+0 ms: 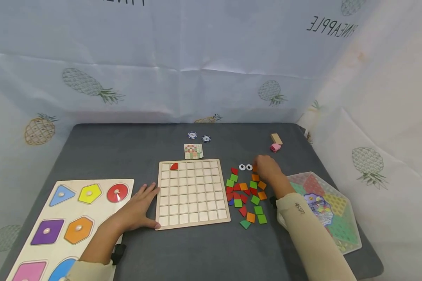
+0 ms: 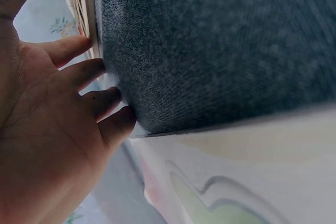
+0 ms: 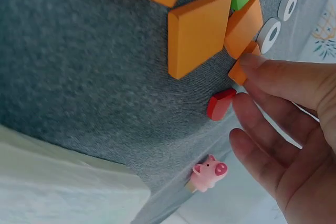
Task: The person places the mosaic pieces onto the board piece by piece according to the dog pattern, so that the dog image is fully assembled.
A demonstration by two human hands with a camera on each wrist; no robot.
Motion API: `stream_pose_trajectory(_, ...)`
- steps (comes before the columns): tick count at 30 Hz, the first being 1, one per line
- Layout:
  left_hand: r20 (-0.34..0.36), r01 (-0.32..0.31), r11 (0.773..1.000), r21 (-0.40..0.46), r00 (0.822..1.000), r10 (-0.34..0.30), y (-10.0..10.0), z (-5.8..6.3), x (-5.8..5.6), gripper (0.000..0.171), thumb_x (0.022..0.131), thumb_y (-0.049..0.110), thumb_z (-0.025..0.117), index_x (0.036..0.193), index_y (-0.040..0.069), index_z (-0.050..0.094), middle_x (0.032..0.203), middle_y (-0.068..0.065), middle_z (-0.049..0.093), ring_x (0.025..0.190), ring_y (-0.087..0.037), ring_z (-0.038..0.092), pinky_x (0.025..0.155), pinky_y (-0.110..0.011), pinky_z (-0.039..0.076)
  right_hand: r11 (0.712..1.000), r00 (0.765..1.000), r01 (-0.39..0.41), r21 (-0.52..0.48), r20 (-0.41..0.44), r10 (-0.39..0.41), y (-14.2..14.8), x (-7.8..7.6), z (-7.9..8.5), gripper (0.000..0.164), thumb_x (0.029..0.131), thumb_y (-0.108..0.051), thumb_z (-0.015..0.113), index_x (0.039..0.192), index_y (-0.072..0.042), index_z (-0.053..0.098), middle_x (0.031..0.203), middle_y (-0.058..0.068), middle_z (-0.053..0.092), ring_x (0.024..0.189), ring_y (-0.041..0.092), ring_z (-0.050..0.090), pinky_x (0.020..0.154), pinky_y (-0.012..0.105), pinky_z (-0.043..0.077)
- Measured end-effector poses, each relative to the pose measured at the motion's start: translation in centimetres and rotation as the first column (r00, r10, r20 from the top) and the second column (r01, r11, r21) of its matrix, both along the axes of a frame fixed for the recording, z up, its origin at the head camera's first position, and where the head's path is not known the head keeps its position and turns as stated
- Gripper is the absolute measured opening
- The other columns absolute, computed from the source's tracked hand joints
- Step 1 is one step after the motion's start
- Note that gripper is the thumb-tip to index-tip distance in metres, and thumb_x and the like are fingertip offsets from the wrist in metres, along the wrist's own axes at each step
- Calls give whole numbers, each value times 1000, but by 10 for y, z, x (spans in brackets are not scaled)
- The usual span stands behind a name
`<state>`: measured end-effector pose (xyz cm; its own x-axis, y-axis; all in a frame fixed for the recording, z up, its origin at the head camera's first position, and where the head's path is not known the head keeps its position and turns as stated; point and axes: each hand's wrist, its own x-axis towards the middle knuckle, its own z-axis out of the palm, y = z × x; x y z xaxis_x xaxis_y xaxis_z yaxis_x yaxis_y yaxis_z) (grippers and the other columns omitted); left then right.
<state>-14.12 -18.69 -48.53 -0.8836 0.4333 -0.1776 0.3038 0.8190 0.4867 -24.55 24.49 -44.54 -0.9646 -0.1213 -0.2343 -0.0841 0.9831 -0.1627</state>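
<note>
A wooden grid board lies in the middle, with one red quarter-circle tile in its top row. My left hand rests at the board's left edge, fingers spread, thumb at the near corner. Over the far right of the loose tiles, my right hand pinches an orange tile between thumb and fingers. A red tile lies right at those fingertips in the right wrist view. Two white discs with dark centres lie to the left of this hand. A small picture card sits beyond the board.
Several green, red and orange tiles are scattered right of the board. A shape puzzle board stretches along the left. Clear plastic box at right. Two poker chips, a pink pig figure and a wooden block lie farther back.
</note>
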Motion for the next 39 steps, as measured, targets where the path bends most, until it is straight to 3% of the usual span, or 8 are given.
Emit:
stream_pose_trajectory(13, 9, -13, 1000, -8, 1000, 13, 1, 1, 2, 107, 54, 42, 83, 140, 8, 31, 148, -15, 22, 135, -40, 12, 103, -57, 21, 998, 999, -43, 38, -30, 44, 3, -2, -7, 10, 85, -7, 60, 93, -7, 65, 84, 7, 62, 69, 21, 55, 67, 38, 50)
stream_pose_trajectory(20, 20, -10, 1000, -6, 1000, 10, 1, 0, 1, 106, 55, 40, 83, 141, 8, 30, 148, -15, 22, 135, -40, 12, 104, -56, 21, 1000, 998, -21, 22, -65, 22, -6, -3, -3, 13, 83, -10, 63, 94, -5, 66, 88, 10, 64, 70, 22, 57, 67, 41, 51)
stream_pose_trajectory(24, 24, -12, 1000, -4, 1000, 12, 1, 1, 2, 106, 55, 39, 83, 141, 7, 30, 148, -15, 22, 135, -40, 11, 104, -56, 21, 999, 991, -38, -6, -126, 37, -31, -5, 7, 15, 82, -12, 65, 95, -4, 66, 90, 11, 65, 72, 24, 59, 66, 40, 52)
stream_pose_trajectory(31, 28, -16, 1000, -16, 999, 16, 0, 0, 3, 107, 55, 42, 83, 141, 8, 30, 148, -14, 22, 136, -39, 11, 105, -55, 20, 982, 965, -174, -70, -212, 156, -93, -8, 20, 18, 82, -14, 66, 98, -5, 67, 94, 10, 65, 83, 24, 62, 73, 38, 52)
stream_pose_trajectory(39, 20, -14, 1000, -16, 1000, 14, 1, 1, 2, 106, 55, 42, 83, 141, 9, 30, 148, -13, 21, 136, -38, 11, 105, -55, 21, 960, 954, -257, -109, -190, 233, -153, -9, 17, 15, 83, -17, 65, 97, -10, 67, 92, 3, 63, 83, 18, 59, 70, 33, 51)
